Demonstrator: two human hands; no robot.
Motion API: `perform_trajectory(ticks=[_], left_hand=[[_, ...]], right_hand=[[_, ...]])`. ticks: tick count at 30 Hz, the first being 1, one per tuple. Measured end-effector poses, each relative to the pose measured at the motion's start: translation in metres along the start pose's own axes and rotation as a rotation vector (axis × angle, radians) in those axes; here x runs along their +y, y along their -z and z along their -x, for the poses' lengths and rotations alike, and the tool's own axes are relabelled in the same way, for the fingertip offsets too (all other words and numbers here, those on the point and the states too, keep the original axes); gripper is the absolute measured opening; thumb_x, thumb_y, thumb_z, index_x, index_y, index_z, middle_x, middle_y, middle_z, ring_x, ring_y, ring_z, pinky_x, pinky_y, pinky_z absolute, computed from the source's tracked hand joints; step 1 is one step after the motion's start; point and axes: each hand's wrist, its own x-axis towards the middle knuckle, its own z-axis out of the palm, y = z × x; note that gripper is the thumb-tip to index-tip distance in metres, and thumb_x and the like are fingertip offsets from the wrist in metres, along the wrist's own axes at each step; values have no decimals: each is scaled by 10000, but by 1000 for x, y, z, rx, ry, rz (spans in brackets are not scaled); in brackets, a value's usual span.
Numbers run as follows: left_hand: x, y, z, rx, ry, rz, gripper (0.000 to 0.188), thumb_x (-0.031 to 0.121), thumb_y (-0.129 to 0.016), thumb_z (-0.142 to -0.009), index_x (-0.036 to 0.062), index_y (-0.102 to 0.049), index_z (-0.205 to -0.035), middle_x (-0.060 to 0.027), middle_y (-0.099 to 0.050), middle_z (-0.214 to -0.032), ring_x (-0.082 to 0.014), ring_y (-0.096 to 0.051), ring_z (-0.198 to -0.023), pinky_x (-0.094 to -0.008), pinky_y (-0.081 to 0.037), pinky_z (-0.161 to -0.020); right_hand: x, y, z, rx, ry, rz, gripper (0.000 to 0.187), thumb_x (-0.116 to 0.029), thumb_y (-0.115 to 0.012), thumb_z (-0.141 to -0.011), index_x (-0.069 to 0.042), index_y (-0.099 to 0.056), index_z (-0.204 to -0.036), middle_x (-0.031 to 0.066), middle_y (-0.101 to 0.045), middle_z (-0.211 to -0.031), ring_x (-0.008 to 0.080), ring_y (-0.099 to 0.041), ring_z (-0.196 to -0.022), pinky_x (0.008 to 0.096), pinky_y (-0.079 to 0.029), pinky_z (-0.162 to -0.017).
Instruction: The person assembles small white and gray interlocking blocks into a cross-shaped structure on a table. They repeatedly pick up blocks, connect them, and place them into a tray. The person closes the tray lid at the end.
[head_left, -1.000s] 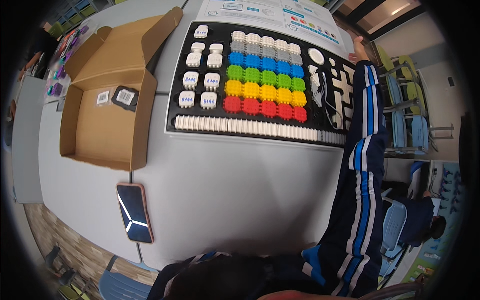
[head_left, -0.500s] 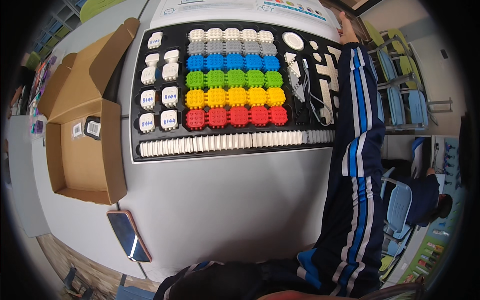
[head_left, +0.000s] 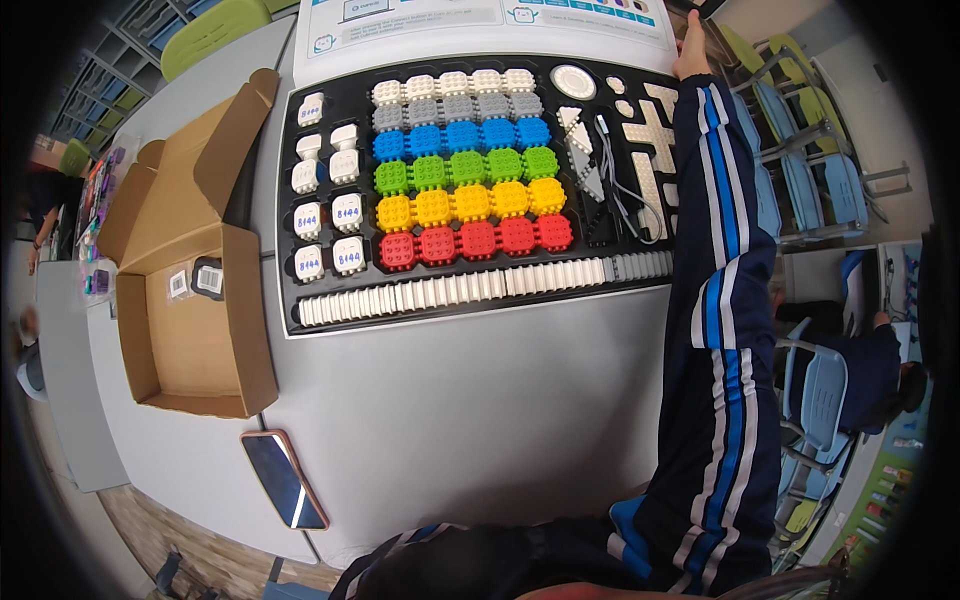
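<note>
My right hand [head_left: 692, 50] reaches to the far right corner of an open kit box, at the edge of its raised white printed lid [head_left: 440, 55]. One finger sticks up and the others are partly hidden at that edge; the hand appears to grip it. Below the lid lies the black tray [head_left: 365, 292], holding rows of white, grey, blue, green [head_left: 466, 168], yellow and red [head_left: 477, 240] plastic blocks. Handwritten labels mark some white cube modules [head_left: 309, 262] at its left. White and grey ribbed pieces [head_left: 450, 288] line the near edge. My left hand is out of view.
Left of the kit stands an open cardboard box [head_left: 185, 350] with small packets inside. A phone [head_left: 284, 480] lies nearer me on the grey table [head_left: 450, 400]. Stacked blue and green chairs [head_left: 800, 130] and a seated person [head_left: 865, 375] are off to the right.
The view has shifted, so the kit, cardboard box and phone sit slightly lower and further right. My right hand stays at the lid's edge.
</note>
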Motion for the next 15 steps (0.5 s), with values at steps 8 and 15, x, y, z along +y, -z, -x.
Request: perform_trajectory(ticks=[8, 15], left_hand=[[-6, -5, 12, 13, 9, 50, 393, 299, -468, -967, 83, -427, -1293, -98, -577, -1104, -223, -574, -1016, -356, -446, -883], [-12, -9, 10, -28, 32, 72, 395, 301, -464, -969, 79, -428, -1294, -95, -572, -1125, -216, -567, -1034, -349, -441, -896]], right_hand=[[-14, -41, 64, 25, 167, -267, 720, -701, -531, -793, 13, -624, -808, 141, -650, -809, 240, -612, -714, 359, -501, -687], [-26, -26, 45, -66, 406, -394, 649, -635, -572, -813, 0, -654, -707, 132, -666, -773, 226, -625, -760, 380, -486, -718]])
